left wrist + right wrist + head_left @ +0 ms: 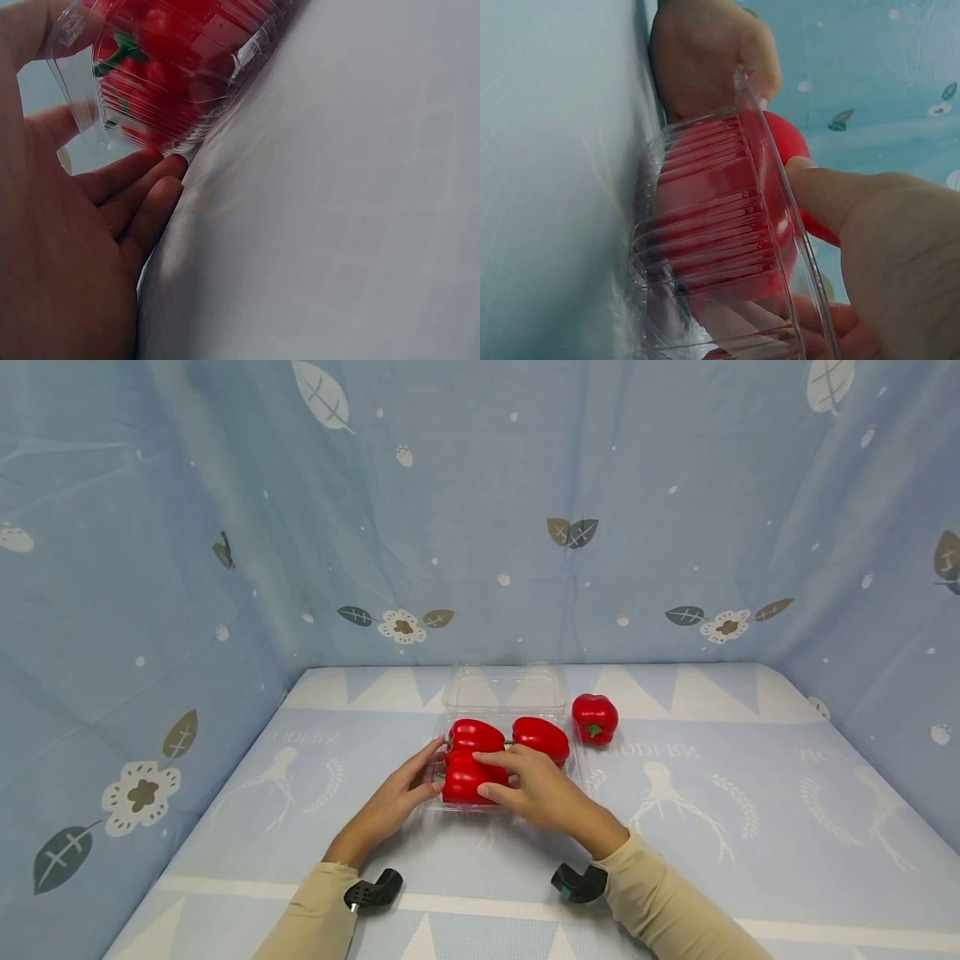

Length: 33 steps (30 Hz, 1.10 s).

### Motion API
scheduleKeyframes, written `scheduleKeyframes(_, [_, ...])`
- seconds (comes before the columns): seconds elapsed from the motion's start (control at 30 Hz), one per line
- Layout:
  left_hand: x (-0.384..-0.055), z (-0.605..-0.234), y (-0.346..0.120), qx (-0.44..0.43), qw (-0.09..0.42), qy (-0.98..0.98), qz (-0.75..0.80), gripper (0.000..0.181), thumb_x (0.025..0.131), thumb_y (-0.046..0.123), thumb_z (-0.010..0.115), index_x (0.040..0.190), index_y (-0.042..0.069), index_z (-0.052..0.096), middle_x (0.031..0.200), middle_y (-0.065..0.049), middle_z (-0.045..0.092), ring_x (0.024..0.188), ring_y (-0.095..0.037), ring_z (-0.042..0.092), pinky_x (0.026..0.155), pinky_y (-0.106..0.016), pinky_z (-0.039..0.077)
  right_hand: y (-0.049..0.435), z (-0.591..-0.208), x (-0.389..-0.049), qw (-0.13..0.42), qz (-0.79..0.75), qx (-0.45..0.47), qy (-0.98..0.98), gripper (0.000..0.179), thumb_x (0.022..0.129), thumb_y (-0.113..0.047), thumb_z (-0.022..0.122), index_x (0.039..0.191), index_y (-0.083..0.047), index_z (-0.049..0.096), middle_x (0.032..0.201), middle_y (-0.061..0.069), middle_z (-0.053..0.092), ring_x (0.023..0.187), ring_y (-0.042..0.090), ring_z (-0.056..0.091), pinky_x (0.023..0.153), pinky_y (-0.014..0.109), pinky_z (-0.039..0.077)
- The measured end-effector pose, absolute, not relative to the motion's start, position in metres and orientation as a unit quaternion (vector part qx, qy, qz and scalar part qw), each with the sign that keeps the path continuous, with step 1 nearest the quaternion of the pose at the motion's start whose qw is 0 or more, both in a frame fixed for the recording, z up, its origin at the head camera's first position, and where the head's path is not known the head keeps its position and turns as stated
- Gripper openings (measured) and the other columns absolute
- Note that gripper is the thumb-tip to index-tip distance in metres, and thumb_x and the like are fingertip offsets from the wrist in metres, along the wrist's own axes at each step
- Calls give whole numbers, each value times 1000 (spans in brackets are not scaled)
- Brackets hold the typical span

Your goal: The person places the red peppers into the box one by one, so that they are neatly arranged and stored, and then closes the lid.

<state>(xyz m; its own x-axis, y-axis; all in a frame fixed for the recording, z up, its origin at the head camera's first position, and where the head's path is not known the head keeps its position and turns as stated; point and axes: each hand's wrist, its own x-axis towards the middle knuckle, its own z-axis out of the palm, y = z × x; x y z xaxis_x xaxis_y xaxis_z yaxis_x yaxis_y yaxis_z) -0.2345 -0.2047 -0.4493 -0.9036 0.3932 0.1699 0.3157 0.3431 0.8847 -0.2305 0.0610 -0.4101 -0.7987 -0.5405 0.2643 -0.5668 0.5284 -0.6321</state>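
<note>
A clear plastic clamshell box (573,768) stands with its lid (505,687) folded back. Inside lie three red bell peppers: a front one (467,779), a back left one (474,736) and a back right one (542,739). My right hand (543,789) reaches over the box's right side and holds the front pepper, thumb on it and other fingers partly hidden behind the clear wall. At the left wall, my left hand (390,806) touches the box with fairly straight fingers (142,214); the pepper stems (127,49) point toward it.
Another red bell pepper (595,719) sits on the cloth-covered table (720,810), right of the box. Behind and at both sides hangs a blue patterned curtain (480,527). Black wrist devices (580,883) sit at both cuffs.
</note>
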Motion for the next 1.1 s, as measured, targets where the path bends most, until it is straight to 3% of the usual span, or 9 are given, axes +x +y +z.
scheduleKeyframes(0.23, [-235, -449, -205, 225, 37, 816, 532, 69, 99, 15, 56, 160, 16, 25, 154, -14, 41, 143, -32, 37, 116, -50, 28, 62, -409, -229, -5, 359, 321, -876, 50, 96, -22, 66, 145, -25, 56, 119, 2, 58, 94, 17, 56, 77, 31, 53])
scheduleKeyframes(0.37, [-234, -449, -205, 228, 35, 818, 526, 69, 99, 12, 54, 161, 16, 24, 155, -14, 40, 143, -32, 37, 116, -50, 29, 63, -410, -230, -16, 355, 317, -879, 50, 98, -25, 64, 146, -28, 54, 134, 8, 57, 113, 23, 56, 90, 40, 54])
scheduleKeyframes(0.5, [-234, -449, -206, 237, 31, 819, 521, 69, 99, 9, 52, 161, 16, 23, 155, -16, 39, 143, -34, 37, 116, -53, 29, 64, -409, -230, -25, 350, 311, -883, 50, 99, -28, 64, 147, -32, 52, 144, 11, 53, 134, 32, 47, 103, 53, 46])
scheduleKeyframes(0.6, [-234, -450, -207, 240, 32, 816, 525, 69, 98, 7, 51, 161, 15, 23, 155, -17, 39, 143, -35, 36, 116, -54, 28, 64, -410, -230, -27, 349, 310, -884, 51, 98, -30, 66, 147, -34, 52, 141, 5, 57, 125, 26, 54, 99, 45, 51])
scheduleKeyframes(0.77, [-234, -451, -208, 235, 37, 810, 536, 70, 97, 4, 50, 161, 15, 24, 156, -17, 38, 143, -34, 36, 116, -53, 28, 64, -411, -231, -18, 352, 313, -882, 53, 95, -30, 70, 146, -34, 54, 131, 1, 62, 98, 13, 61, 79, 28, 55])
scheduleKeyframes(1.1, [-234, -451, -206, 236, 31, 814, 529, 68, 98, 8, 52, 160, 18, 26, 154, -15, 41, 140, -34, 41, 114, -54, 31, 68, -403, -230, 15, 347, 316, -883, 49, 92, -30, 73, 139, -23, 62, 110, 3, 63, 94, 17, 61, 73, 28, 55])
